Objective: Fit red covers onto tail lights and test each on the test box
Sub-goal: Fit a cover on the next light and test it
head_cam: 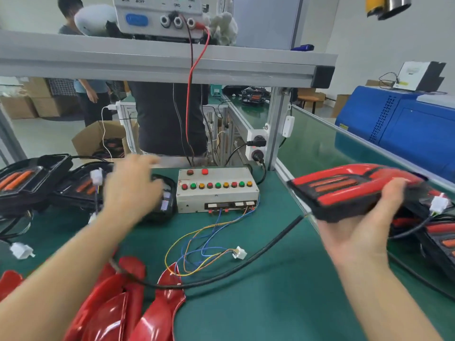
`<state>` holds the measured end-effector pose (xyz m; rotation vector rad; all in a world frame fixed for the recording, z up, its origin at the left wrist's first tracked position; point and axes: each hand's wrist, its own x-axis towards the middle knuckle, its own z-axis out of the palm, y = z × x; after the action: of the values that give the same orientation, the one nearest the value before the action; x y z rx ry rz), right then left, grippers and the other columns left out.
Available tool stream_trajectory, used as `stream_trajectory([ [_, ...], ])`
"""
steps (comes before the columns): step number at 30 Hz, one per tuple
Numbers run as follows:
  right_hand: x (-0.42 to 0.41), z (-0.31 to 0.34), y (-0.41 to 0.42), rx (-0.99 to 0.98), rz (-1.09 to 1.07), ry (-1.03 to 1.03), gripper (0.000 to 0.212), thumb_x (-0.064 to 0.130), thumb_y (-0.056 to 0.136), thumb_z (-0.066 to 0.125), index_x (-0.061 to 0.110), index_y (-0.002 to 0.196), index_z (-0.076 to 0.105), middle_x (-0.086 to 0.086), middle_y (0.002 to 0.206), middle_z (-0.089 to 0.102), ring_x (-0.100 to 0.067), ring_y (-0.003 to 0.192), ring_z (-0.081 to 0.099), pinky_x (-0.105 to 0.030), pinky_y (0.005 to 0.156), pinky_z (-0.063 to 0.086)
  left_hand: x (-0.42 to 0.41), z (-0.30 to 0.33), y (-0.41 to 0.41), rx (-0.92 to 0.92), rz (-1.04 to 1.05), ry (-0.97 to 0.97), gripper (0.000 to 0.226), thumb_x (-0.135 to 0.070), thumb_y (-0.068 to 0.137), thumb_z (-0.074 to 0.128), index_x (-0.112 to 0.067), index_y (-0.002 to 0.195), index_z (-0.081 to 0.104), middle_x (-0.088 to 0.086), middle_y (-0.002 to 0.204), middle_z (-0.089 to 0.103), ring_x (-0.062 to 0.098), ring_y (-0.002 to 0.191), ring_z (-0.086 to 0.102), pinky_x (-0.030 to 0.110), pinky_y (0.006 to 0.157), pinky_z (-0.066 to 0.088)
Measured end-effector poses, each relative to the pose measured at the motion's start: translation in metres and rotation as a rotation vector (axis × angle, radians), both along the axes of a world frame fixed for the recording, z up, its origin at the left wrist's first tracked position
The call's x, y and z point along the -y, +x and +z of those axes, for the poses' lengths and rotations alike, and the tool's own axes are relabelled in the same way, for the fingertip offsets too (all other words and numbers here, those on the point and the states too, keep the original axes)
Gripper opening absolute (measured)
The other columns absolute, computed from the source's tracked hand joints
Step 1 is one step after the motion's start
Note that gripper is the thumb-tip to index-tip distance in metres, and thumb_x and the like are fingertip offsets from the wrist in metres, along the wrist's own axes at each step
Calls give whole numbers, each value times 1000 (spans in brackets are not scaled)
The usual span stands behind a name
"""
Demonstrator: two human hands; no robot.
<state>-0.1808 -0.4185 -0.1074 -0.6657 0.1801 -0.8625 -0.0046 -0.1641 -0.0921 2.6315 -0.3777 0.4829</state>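
So the right hand (364,217) is holding a tail light (354,190) up over the right edge of the green bench mat (270,279), fingers wrapped round its end. It's got a glossy red cover on it, curved and shiny plastic, with orange ribbed strips showing through the slots and a matte black housing underneath. A white connector (439,204) dangles off it. The left hand (130,188) is blurry, fingers spread loosely, holding nothing, over bare black tail lights (37,183) at the left. The test box (216,190) sits in the middle: beige metal, a row of round coloured buttons. Loose red covers (123,308) are piled near the front edge.
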Motion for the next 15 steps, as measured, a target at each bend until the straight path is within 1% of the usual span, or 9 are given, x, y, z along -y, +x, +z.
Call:
stream_trajectory([
  [1,9,3,2,12,-37,18,55,71,77,58,31,112,73,7,119,70,-14,112,66,-39,98,52,-22,-4,8,-47,124,152,42,-25,79,67,-13,119,58,16,119,54,36,111,50,44,89,44],
  [3,23,2,7,7,-63,55,60,70,83,50,28,125,64,5,122,69,-17,113,65,-42,102,48,-51,-15,9,-195,257,287,57,-38,73,73,-8,117,52,17,116,50,39,109,52,46,85,45],
  [6,31,-14,13,-75,-11,128,64,70,80,56,25,124,63,1,119,71,-20,112,66,-44,101,48,-69,-31,5,-245,340,247,62,-39,67,79,-5,106,44,21,109,52,43,99,58,45,75,47],
  [9,34,-33,14,-228,92,144,62,71,75,59,24,115,66,0,112,73,-20,108,68,-43,94,52,-76,-36,11,-238,365,139,38,-29,74,73,-7,90,46,22,92,64,41,86,62,37,67,42],
  [11,36,-42,15,-348,168,118,59,70,78,56,23,112,67,-1,105,75,-19,96,71,-38,84,56,-77,-35,18,-300,278,-91,14,-14,77,68,-6,72,58,19,72,65,31,65,62,32,58,45],
  [12,38,-45,16,-402,196,107,55,68,81,54,23,111,68,-2,100,76,-19,89,72,-35,79,56,-75,-32,18,-350,222,-274,14,-7,79,66,-5,66,60,17,62,62,23,48,57,25,48,44],
  [13,41,-49,17,-451,215,99,52,65,85,52,23,111,68,-2,97,76,-18,84,73,-35,76,55,-71,-28,17,-395,174,-480,15,-1,83,62,-4,68,61,16,59,59,14,34,49,17,38,39],
  [14,45,-52,17,-498,229,86,49,61,88,50,23,111,68,-3,95,76,-18,80,73,-35,75,54,-68,-22,15,-419,126,-676,15,2,87,58,-5,73,60,15,60,56,8,26,42,12,32,33],
  [15,48,-55,18,-543,241,67,46,58,90,48,22,110,68,-4,92,77,-19,76,74,-36,73,52,-65,-16,12,-418,71,-822,16,2,90,55,-7,77,58,14,63,54,5,25,42,10,30,32],
])
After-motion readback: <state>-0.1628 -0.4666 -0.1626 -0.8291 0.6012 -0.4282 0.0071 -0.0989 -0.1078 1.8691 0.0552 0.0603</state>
